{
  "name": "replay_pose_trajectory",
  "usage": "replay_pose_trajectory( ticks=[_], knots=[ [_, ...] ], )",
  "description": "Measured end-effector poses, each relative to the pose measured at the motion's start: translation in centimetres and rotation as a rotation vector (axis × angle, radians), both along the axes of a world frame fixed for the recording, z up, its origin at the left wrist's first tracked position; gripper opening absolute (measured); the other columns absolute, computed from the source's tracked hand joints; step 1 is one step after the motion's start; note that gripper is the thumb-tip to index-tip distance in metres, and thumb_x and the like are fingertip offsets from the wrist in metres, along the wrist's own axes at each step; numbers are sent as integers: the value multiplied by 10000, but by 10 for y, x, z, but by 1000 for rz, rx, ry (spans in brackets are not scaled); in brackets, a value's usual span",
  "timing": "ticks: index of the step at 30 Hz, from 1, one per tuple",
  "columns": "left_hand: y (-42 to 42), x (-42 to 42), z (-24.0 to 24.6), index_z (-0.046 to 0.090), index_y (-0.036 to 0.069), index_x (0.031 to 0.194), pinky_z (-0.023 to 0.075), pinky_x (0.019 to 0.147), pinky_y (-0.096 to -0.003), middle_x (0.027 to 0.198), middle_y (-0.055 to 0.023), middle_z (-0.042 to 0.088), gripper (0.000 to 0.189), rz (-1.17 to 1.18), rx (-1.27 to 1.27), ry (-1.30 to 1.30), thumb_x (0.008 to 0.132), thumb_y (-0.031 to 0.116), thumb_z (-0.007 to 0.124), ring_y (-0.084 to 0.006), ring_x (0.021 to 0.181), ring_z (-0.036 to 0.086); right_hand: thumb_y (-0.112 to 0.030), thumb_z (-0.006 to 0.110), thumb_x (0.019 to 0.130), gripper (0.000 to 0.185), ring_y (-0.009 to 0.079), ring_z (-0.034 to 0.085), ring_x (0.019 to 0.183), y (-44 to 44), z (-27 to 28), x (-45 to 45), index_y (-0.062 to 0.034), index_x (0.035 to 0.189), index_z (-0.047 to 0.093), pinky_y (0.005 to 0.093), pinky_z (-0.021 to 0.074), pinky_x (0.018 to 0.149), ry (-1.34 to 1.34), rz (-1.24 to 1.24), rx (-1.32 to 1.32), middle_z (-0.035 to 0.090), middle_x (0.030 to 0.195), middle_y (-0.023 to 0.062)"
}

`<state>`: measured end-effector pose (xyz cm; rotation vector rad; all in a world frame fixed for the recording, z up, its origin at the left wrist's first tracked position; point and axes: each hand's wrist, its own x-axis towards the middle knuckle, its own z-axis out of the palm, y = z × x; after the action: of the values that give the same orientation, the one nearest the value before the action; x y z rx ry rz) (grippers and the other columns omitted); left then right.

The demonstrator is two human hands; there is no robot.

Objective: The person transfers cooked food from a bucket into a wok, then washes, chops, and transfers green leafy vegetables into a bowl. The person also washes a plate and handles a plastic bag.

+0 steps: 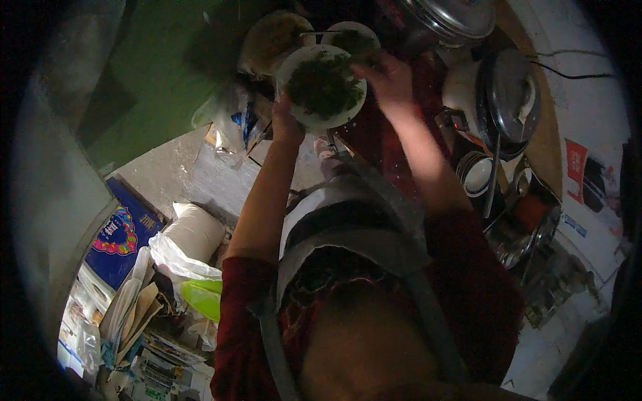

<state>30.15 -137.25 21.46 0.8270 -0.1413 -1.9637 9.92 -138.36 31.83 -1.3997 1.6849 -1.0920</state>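
My left hand [287, 123] grips the lower left rim of a white bowl [359, 108] filled with chopped green leaves [323, 85]. Over the right rim is my right hand [388, 77], its fingers bent near the greens; whether they pinch any leaves is too dark to tell. Just behind, partly covered by the held bowl, stand a larger pale bowl [251, 47] with brownish contents and a smaller white bowl [346, 27] with dark green contents. A thin utensil handle [313, 33] lies across their rims.
At the right stand a lidded pot [514, 100], stacked small bowls [474, 173] and a metal tray [546, 230]. Another shiny metal lid [461, 20] is at the top right. A clear plastic bag [228, 125] hangs left of my left hand. A white sack [195, 230] and cardboard lie lower left.
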Motion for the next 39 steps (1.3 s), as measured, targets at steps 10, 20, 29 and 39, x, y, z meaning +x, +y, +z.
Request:
replay_pose_trajectory(
  ticks=[10, 20, 29, 39],
  knots=[
    [14, 6, 35, 389, 50, 1307, 380, 967, -384, 1277, -98, 468, 472, -39, 34, 35, 945, 352, 403, -244, 1149, 463, -1, 658, 684, 174, 256, 617, 880, 42, 53, 47, -52, 849, 636, 322, 491, 750, 282, 121, -82, 642, 908, 85],
    [77, 87, 66, 397, 46, 1297, 371, 956, -368, 1251, -95, 479, 546, 86, -10, -141, 914, 432, 450, -240, 1127, 466, 137, 521, 672, 254, 283, 612, 892, 103, 81, 127, -33, 835, 615, 332, 498, 764, 232, 430, -102, 625, 1016, 88],
    [170, 241, 98, 456, 14, 1194, 473, 832, -376, 1105, -135, 558, 474, 369, 70, -224, 920, 400, 441, -259, 962, 575, 77, 560, 707, 202, 237, 600, 754, 131, 109, 295, -46, 853, 625, 302, 476, 666, 134, 799, -143, 606, 818, 86],
    [230, 434, 124, 423, 11, 1258, 452, 882, -345, 1148, -117, 553, 463, 634, 52, -358, 936, 342, 434, -219, 1028, 555, 61, 561, 702, 328, 198, 574, 1024, 97, 100, 483, -20, 1014, 621, 287, 448, 864, -290, 1064, 191, 597, 1129, 118]
  ],
)
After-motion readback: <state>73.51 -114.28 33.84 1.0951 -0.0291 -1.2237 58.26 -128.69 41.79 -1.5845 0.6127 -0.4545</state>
